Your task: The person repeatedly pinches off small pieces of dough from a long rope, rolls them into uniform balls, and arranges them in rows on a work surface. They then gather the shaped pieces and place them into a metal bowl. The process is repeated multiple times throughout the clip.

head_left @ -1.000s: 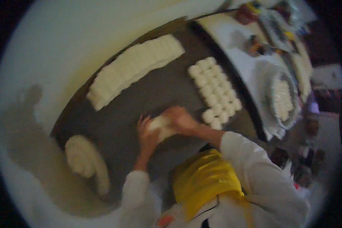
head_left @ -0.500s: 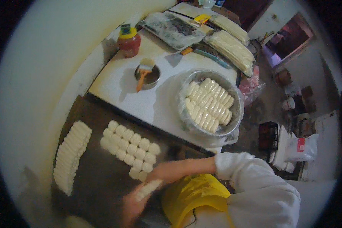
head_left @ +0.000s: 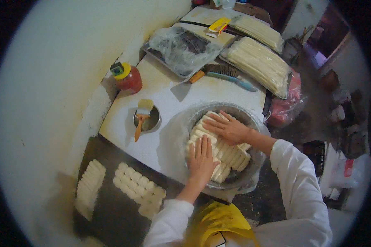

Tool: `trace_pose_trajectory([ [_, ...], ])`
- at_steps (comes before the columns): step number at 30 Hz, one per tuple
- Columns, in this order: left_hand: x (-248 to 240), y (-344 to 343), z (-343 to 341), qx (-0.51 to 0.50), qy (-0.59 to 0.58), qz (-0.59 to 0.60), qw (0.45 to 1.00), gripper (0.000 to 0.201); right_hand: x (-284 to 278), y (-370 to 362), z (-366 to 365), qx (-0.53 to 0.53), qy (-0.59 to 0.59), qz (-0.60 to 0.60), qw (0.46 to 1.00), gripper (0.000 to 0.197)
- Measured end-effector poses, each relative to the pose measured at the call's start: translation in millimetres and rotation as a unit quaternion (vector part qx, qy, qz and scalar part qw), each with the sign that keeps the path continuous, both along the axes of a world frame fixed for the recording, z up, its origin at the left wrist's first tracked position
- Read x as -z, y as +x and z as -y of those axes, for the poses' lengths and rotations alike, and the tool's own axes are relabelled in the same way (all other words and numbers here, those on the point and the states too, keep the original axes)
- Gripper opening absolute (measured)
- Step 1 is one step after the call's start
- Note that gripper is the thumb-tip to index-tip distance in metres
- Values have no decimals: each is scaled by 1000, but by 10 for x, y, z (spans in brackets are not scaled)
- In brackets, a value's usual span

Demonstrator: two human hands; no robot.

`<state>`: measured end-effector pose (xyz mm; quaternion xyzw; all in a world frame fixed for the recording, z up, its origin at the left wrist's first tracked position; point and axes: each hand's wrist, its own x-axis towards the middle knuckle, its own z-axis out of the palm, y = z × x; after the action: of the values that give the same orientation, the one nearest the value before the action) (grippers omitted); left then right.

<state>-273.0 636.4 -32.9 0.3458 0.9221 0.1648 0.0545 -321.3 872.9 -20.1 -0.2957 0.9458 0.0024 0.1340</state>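
A round metal basin [head_left: 257,177], lined with clear plastic, stands on the white table in front of me. Side by side in it lie several glossy, pale dough rolls [head_left: 235,158]. My left hand [head_left: 202,160] rests flat on the rolls at the basin's left side, fingers stretched out. Farther back, my right hand [head_left: 231,129] also lies palm down across them, its fingers spread. Neither hand grips anything. Parts of the rolls are hidden beneath my hands. On the lower dark surface at left sit a block of dough pieces [head_left: 132,181] in rows and a leaning row of dough slices [head_left: 90,187].
Left of the basin, a brush [head_left: 140,123] lies across a small metal bowl [head_left: 153,121]. Behind are a red jar [head_left: 130,80], a scraper [head_left: 185,87], a blue-handled wire brush [head_left: 231,78], a plastic-covered tray [head_left: 181,49] and wrapped long dough strips [head_left: 259,61]. A wall runs along the left.
Both hands have moved from the dark surface up and right into the basin. The dough piece by my hands is no longer distinguishable. The view has shifted too.
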Motion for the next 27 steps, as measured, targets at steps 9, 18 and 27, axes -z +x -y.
trace_pose_trajectory([
  [9, 378, -189, -73, -36, -40, -37, 998, 100, 324, 39, -73, 0, -157, -82, 984, 79],
  [18, 320, -166, -99, -35, -34, -69, 996, 99, 636, -156, 119, 408, -269, -110, 865, 52],
  [27, 537, -495, -323, 49, -16, -123, 991, 94, 688, -127, 80, 361, -370, -149, 843, 30],
])
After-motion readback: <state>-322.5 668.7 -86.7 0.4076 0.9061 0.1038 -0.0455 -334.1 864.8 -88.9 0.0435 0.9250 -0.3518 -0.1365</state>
